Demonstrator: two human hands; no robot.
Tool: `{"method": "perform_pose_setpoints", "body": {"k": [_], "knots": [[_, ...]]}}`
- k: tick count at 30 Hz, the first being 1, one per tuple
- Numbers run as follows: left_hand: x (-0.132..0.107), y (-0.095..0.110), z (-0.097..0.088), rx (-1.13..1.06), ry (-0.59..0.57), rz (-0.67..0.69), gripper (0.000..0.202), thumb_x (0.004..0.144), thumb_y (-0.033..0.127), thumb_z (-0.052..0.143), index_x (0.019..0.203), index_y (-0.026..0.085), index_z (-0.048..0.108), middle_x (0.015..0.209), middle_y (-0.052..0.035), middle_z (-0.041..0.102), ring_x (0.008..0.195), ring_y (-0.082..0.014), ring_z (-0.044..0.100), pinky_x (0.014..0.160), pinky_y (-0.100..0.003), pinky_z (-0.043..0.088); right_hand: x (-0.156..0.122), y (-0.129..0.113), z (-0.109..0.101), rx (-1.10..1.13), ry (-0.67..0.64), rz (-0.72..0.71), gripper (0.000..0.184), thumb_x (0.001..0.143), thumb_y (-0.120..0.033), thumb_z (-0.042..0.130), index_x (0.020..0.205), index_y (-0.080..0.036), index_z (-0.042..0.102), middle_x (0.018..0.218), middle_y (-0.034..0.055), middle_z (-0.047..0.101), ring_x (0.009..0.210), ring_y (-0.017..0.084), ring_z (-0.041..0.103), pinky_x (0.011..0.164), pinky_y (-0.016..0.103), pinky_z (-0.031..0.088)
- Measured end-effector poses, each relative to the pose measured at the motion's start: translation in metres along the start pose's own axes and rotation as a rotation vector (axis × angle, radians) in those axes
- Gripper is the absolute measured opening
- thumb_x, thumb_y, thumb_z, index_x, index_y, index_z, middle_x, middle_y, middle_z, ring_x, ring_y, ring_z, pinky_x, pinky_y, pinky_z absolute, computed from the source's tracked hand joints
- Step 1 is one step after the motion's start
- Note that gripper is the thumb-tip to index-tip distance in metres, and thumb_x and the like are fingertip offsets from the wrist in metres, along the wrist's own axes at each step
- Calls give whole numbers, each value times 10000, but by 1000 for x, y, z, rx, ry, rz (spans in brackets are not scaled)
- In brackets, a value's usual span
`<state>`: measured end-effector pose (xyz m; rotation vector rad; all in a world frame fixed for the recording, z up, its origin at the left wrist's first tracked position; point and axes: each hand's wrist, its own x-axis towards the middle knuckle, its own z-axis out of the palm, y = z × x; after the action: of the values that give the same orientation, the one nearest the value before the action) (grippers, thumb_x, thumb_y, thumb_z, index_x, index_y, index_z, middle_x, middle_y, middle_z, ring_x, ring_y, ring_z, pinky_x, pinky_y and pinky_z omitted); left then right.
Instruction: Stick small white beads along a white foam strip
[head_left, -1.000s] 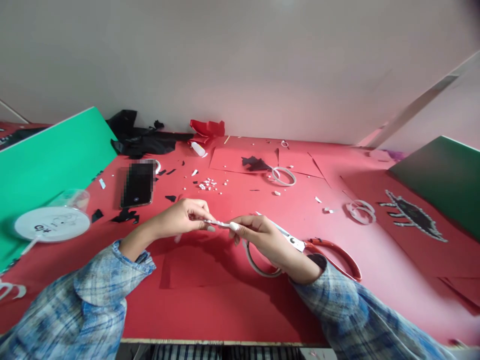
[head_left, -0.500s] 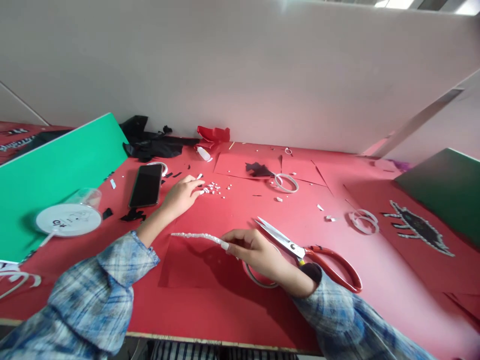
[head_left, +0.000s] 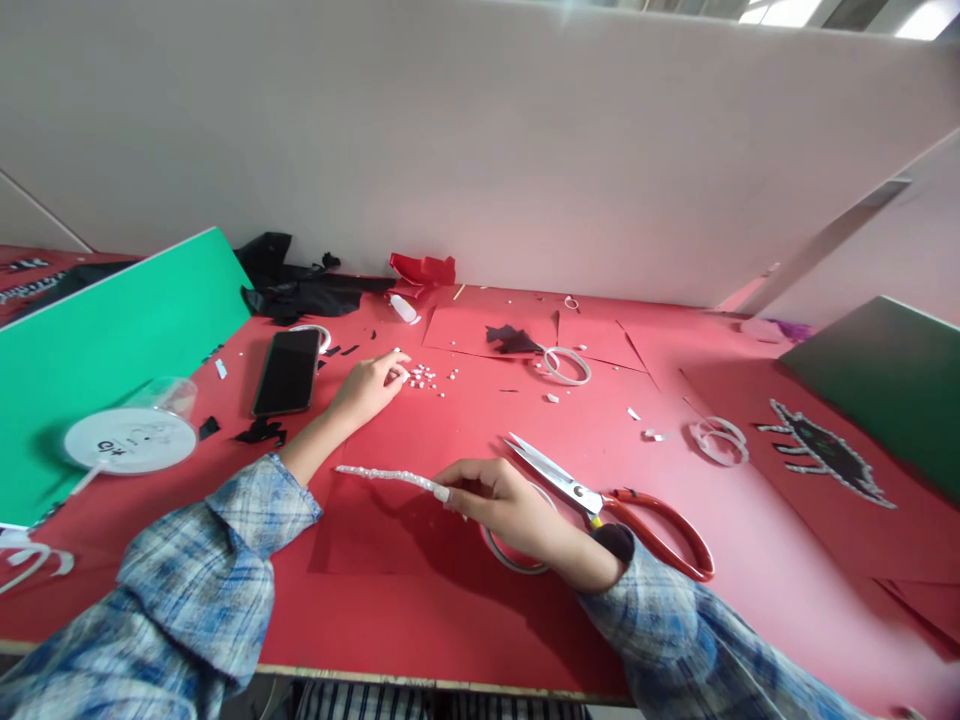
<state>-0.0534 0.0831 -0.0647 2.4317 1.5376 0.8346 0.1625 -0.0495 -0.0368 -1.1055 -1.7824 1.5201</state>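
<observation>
My right hand [head_left: 510,505] pinches one end of a thin strip edged with white beads [head_left: 386,473], which points left above a red sheet [head_left: 367,540]. Thumb and forefinger press on the strip; the other fingers curl behind. My left hand [head_left: 371,385] is at the edge of a small scatter of white beads [head_left: 422,377]. Its forefinger reaches forward and its thumb is bent, with a narrow gap between the tips. Under my right hand lies a white tape ring [head_left: 517,567], partly hidden. Scissors with red handles [head_left: 600,500] rest beside my right wrist, blades parted slightly.
At left are a phone [head_left: 287,372], a white round-lidded cup [head_left: 129,440] and a green board [head_left: 120,340]. Black scraps [head_left: 315,295] lie at the back. A tape roll [head_left: 566,366] is beyond my hands. To the right sits a black bead-edged shape [head_left: 829,450].
My left hand's thumb and forefinger have drawn closer together beside the beads. My right hand keeps the strip in nearly the same place. The view has shifted slightly.
</observation>
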Motion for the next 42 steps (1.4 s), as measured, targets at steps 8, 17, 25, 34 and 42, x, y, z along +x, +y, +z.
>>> {"method": "perform_pose_setpoints", "body": {"k": [8,17,25,34,42], "knots": [[-2,-1,2,-32,42,30,163,829,152,537,869,204,686,890,-36,731,800,-182,671,744,-288,508,0,0,0,-6,5,0,147,839,-215,557,884,-163,687,772,15,643,688,119,548,646,238,447],[0,0,4,-25,71,67,168,815,145,543,767,191,697,815,-47,691,761,-174,640,741,-290,495,0,1,1,-18,3,6,159,842,-253,564,888,-171,691,781,18,657,697,128,564,645,242,458],[-1,0,8,-41,101,63,158,780,161,548,637,180,612,696,-25,601,622,-139,561,626,-261,455,-2,-2,1,-19,0,35,165,845,-263,560,887,-171,691,782,17,655,697,128,560,649,245,449],[-1,1,11,-132,116,-21,80,765,172,575,702,172,625,741,-30,651,601,-112,574,604,-236,480,0,-1,1,7,15,40,166,841,-264,560,884,-153,675,773,21,635,687,127,537,642,254,428],[-1,3,8,-172,113,-79,91,762,197,622,679,158,627,720,-40,669,642,-140,598,641,-252,474,-1,-2,2,-3,14,71,157,840,-255,558,881,-155,673,788,20,633,702,128,538,646,250,425]]}}
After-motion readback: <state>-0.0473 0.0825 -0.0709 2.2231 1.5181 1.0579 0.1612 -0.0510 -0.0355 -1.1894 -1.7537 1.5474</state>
